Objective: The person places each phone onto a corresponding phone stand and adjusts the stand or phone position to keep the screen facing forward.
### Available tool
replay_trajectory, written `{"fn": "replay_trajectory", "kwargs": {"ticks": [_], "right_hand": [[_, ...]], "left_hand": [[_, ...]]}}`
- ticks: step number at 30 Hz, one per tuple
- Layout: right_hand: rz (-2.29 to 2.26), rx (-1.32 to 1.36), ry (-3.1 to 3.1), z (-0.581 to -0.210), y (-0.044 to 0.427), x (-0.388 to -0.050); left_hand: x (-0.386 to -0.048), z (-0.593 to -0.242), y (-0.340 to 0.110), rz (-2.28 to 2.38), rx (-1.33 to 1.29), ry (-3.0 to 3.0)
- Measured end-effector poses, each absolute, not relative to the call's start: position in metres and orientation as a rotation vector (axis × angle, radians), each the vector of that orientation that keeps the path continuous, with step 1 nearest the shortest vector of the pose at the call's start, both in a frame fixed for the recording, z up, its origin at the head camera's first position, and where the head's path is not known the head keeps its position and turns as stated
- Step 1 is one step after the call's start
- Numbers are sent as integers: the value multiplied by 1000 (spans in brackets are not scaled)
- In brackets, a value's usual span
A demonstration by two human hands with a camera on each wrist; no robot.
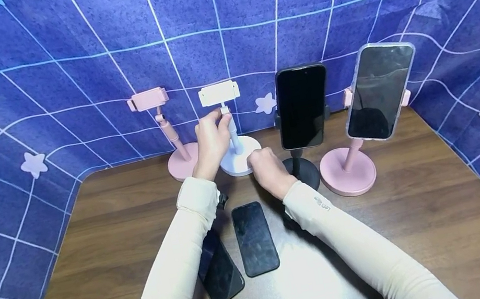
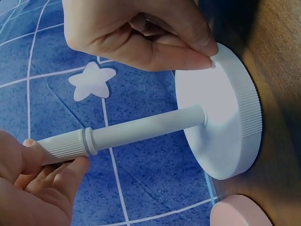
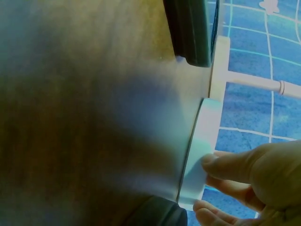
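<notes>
L hand (image 1: 212, 141) is up nr 12 o'clock, thumb & fingers (image 2: 66, 179) curled in a pinch. R hand (image 1: 268, 171) sits lower, abt 4 o'clock from L & apart from it, back of hand up in head view, R thumb (image 3: 230, 165) & fingertips pinching too. L forearm (image 1: 172, 272) pts twd 1 o'clock, R forearm (image 1: 360, 240) btwn 10 & 11; both in lt long sleeves.

Wood-grain table (image 1: 99, 279), four stands (image 1: 241, 158), two phones (image 1: 255, 239)

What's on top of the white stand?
An empty white clamp holder. Just below it, the left hand grips the pole; the stretch behind the hand is covered in the head view.
</notes>
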State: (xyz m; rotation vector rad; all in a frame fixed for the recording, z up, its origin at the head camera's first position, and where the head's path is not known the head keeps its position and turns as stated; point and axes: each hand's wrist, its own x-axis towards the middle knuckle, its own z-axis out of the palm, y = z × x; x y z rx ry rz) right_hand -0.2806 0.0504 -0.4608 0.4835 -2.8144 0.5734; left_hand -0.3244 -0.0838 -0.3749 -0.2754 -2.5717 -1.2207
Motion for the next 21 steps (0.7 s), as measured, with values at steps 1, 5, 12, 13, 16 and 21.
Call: {"fn": "replay_trajectory", "kwargs": {"ticks": [1, 5, 12, 13, 16, 21], "right_hand": [[576, 490, -2806, -461, 51, -280], [588, 508, -2785, -462, 52, -276], [591, 552, -2769, -461, 54, -271], [595, 563, -2765, -461, 55, -270], [606, 596, -2747, -460, 56, -268], [620, 613, -2742, -461, 57, -264]], "left_hand": [[-324, -375, -84, -1220, -274, -2567], [-321, -375, -85, -1197, -279, -2549], [-317, -375, -87, -1170, -277, -2557], [-317, -375, -87, -1168, -269, -2558], [-314, -376, -87, -1164, -255, -2563], [-309, -375, -88, -1159, -261, -2558]]}}
